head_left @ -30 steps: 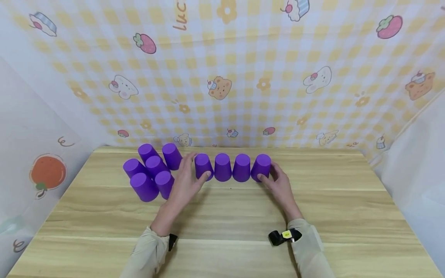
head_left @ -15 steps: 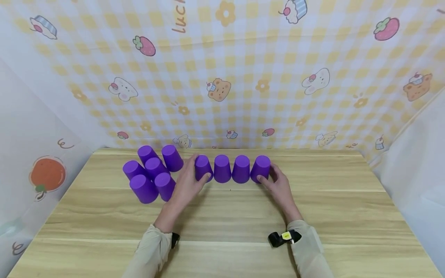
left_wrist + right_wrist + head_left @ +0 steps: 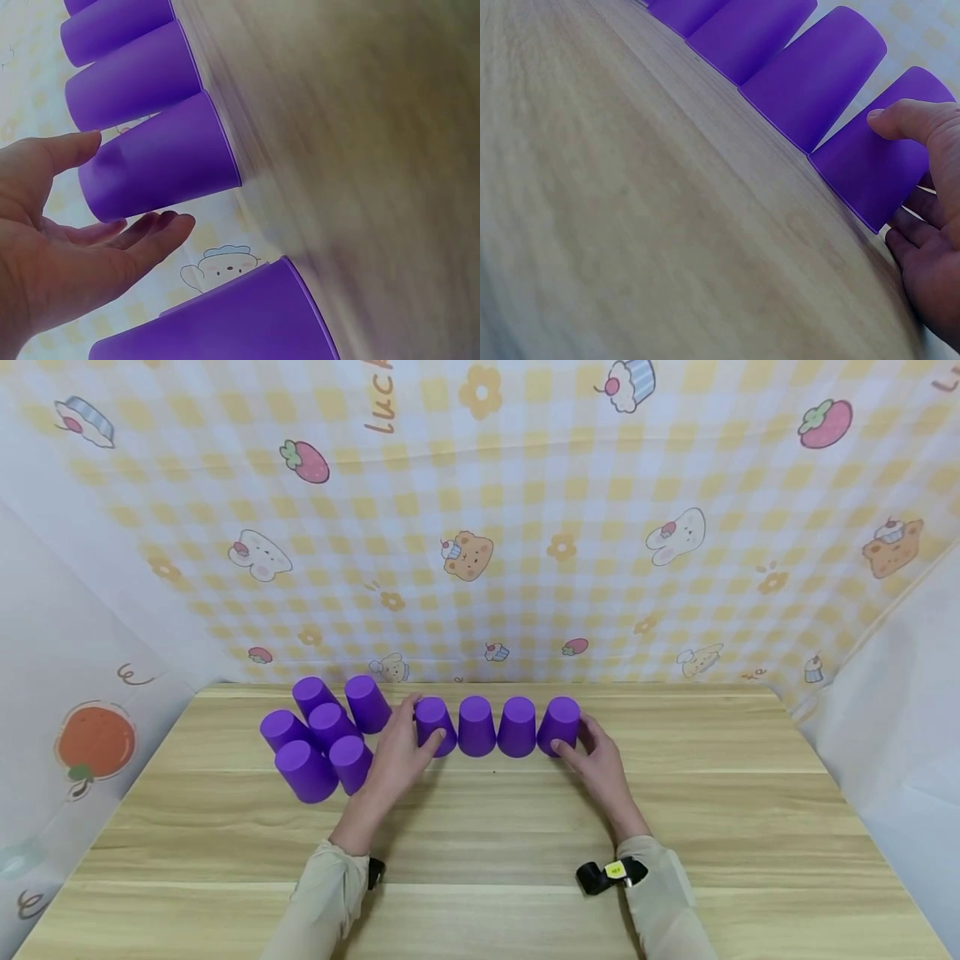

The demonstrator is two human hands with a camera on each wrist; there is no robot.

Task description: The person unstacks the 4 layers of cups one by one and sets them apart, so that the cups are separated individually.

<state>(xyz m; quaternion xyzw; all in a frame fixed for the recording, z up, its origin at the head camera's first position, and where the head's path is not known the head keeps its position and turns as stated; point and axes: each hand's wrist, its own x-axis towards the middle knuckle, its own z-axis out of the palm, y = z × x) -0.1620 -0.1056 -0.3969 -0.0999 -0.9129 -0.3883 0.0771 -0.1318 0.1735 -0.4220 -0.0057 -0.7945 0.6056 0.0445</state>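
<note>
Several purple cups stand upside down in a straight row across the wooden table. At the row's left end, my left hand [image 3: 397, 756] is around the end cup [image 3: 161, 157]. Its thumb lies at the near side, while the fingers extend along the outer side, with a gap showing by the fingertips in the left wrist view. My right hand [image 3: 600, 768] holds the right-end cup [image 3: 877, 161], thumb on the front and fingers behind its outer side. Between these two stand the middle cups, such as one purple cup [image 3: 476, 727] that neither hand touches.
Left of the row, several more upside-down purple cups [image 3: 306, 772] stand in a loose cluster, close to my left hand and wrist. The wooden table [image 3: 495, 843] ends at a patterned cloth backdrop [image 3: 525, 602]. Pale walls flank both sides.
The head view has shifted slightly. Both hands stay at the two ends of the row, and the cups keep their places; my left wrist has edged slightly forward.
</note>
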